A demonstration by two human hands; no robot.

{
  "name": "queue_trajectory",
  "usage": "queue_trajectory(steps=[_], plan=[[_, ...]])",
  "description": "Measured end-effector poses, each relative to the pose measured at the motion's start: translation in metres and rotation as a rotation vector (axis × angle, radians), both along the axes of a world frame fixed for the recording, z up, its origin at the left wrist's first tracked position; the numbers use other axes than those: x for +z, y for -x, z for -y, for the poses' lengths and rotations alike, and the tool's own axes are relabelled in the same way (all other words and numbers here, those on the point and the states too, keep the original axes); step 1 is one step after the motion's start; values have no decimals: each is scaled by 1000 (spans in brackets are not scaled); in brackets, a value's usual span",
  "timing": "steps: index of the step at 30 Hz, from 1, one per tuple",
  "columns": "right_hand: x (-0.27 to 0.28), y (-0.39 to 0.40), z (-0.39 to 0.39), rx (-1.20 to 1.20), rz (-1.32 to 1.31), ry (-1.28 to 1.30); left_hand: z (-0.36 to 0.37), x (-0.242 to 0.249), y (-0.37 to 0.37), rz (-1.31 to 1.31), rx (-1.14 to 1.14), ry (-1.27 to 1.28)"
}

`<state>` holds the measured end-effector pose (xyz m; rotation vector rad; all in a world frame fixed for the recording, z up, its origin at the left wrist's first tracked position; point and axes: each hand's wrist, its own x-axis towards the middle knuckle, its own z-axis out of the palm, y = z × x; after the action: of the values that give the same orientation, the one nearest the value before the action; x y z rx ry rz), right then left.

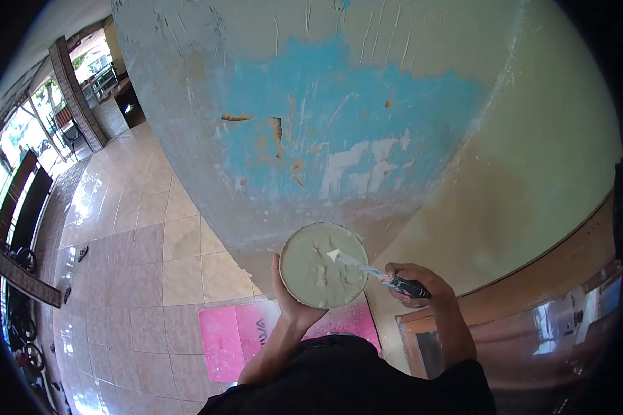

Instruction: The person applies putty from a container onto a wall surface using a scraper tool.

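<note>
Centrally, a round tub [324, 223] of pale green-grey paste [303, 257] serves as the landmark, held in front of the person's dark clothing [353, 380] with its open face toward the viewer; the paste surface is uneven, with ridges and small lumps. At the tub's left and lower edge, the left hand [294, 304] grasps it, the thumb lying along the outer side; the other fingers are largely hidden beneath. To the right of the tub, the right hand [417, 280] is closed round the dark handle of a scraper [378, 274], whose blade slants leftward over the paste; a pale dab sits at its tip, though whether the blade touches the surface cannot be told. Beyond the tub stands a wall [180, 90], its grey-green coat interrupted by a large, ragged blue patch [304, 90] with scratches and broken spots; a whitish smear [367, 166] marks the lower part of this patch, on the side nearer the tub. Below the tub, and partly hidden by the left forearm, lies a bright pink sheet [218, 339]. Left of the tub extends a tiled floor [138, 277], with a dark bench [21, 187] farther off; to the tub's lower right is a glossy brown wooden surface [519, 332]
</note>
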<state>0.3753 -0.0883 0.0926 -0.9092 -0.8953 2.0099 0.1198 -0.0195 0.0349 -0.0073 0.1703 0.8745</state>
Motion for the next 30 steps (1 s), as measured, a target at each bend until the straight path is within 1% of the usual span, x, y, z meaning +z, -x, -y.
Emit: queue_trajectory(steps=[1, 3, 4, 6, 10, 12, 13, 15, 16, 18, 19, 20, 22, 23, 25, 26, 28, 29, 30], plan=[[0, 2, 2, 0, 1, -6, -1, -1, 0, 1, 0, -6], [5, 12, 4, 3, -258, 134, -1, -3, 1, 54, -13, -30], [0, 13, 5, 3, -259, 130, -1, -4, 2, 54, -13, -34], [-11, 14, 3, 65, -369, 158, -3, -6, 3, 56, -6, -45], [-14, 29, 2, 29, -408, 145, -3, -2, 7, 69, 5, -36], [-10, 38, -1, -130, -352, -47, -4, 2, 7, 20, 43, -12], [-4, 42, -6, -127, -349, -71, -4, -1, 8, 38, 39, -40], [8, 49, -15, -294, -191, -394, -6, -2, 8, 32, 52, -56], [11, 54, -21, -295, -195, -408, -5, -3, 10, 15, 65, -41], [22, 62, -38, -554, -115, -697, -6, -5, 12, -8, 71, -57], [27, 63, -48, -623, -37, -782, -6, -8, 14, -1, 71, -37], [33, 67, -56, -626, -43, -785, -6, -9, 15, 6, 71, -17], [47, 77, -75, -836, -30, -773, -5, -8, 17, -7, 88, -46], [50, 78, -87, -835, -37, -780, -5, -6, 18, -16, 105, -68], [42, 79, -115, -909, 71, -952, -6, -11, 23, -8, 107, -67], [40, 83, -130, -906, 65, -954, -7, -12, 26, 8, 107, -69], [38, 93, -153, -1058, 226, -1167, -5, -13, 31, 48, 136, -72], [40, 94, -161, -1009, 209, -1236, -6, -12, 33, 94, 159, -80], [40, 96, -169, -1013, 207, -1242, -6, -11, 35, 94, 156, -86]])
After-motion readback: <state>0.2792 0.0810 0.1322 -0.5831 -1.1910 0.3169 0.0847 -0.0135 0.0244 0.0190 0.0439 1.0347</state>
